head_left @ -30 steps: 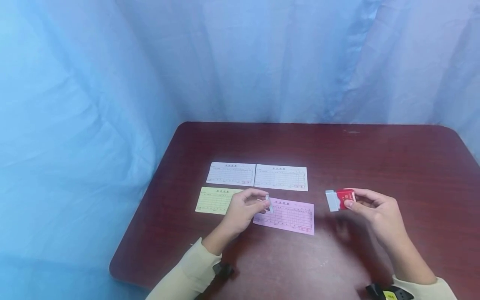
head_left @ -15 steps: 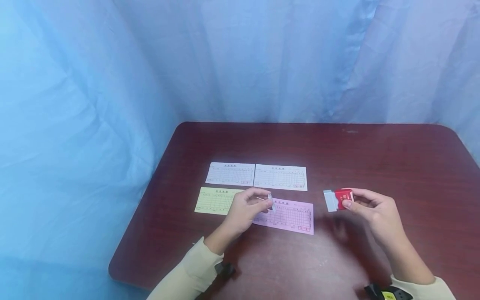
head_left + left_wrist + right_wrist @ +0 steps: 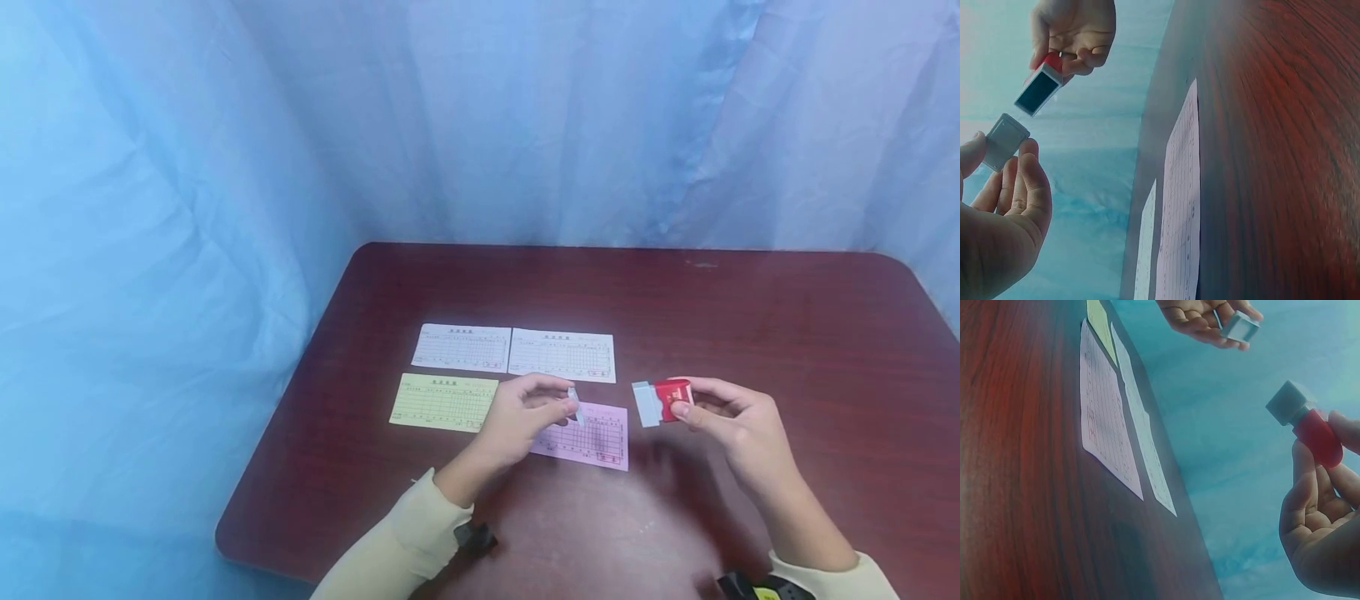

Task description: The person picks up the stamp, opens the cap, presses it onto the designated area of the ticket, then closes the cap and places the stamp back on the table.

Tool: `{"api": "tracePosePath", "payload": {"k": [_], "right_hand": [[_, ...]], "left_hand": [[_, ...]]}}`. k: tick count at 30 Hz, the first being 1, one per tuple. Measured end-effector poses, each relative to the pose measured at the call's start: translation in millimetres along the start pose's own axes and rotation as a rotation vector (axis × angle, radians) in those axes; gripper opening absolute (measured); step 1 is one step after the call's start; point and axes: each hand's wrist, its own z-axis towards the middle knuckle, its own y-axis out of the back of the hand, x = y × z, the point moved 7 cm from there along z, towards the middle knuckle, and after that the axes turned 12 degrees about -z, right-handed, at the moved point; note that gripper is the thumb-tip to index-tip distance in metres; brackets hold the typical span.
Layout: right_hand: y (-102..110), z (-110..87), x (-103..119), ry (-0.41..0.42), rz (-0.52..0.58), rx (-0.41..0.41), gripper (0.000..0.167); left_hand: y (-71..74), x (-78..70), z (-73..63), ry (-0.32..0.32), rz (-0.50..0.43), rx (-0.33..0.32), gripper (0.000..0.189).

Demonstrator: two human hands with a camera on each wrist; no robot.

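My right hand [image 3: 738,425] pinches a red and grey self-inking stamp [image 3: 670,402] by its red end, its grey end pointing left. In the left wrist view the dark rectangular face of the stamp [image 3: 1038,91] shows. Between thumb and fingertips, my left hand [image 3: 525,415] holds a small grey stamp cap [image 3: 1006,142], seen edge-on in the head view. Cap and stamp face each other with a gap between them. Under the left hand lies a pink slip [image 3: 588,437], partly covered by it. A yellow slip [image 3: 438,402] lies to the left, its right edge overlapped by the hand.
Two white slips [image 3: 461,347] lie side by side behind the coloured ones, each with a small red mark at its lower right. The dark red table [image 3: 750,317] runs back to a blue curtain [image 3: 562,125]. Dark straps sit at both wrists.
My left hand has moved right with the cap, uncovering more of the yellow slip. My right hand has shifted slightly left with the stamp, so the gap between the two has narrowed.
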Motion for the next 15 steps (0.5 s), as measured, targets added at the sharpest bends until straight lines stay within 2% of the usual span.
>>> {"api": "tracePosePath", "payload": {"k": [9,15], "right_hand": [[-4.2,-1.1,2.8,0.012,-0.017,0.007,0.029],[-10.3,-1.1,5.3,0.020,0.001,0.021,0.029]], "left_hand": [[-11.8,-1.2,3.9,-0.020,0.019,0.027,0.026],[-15.0,0.8,3.9,-0.003,0.024,0.019,0.025]]}}
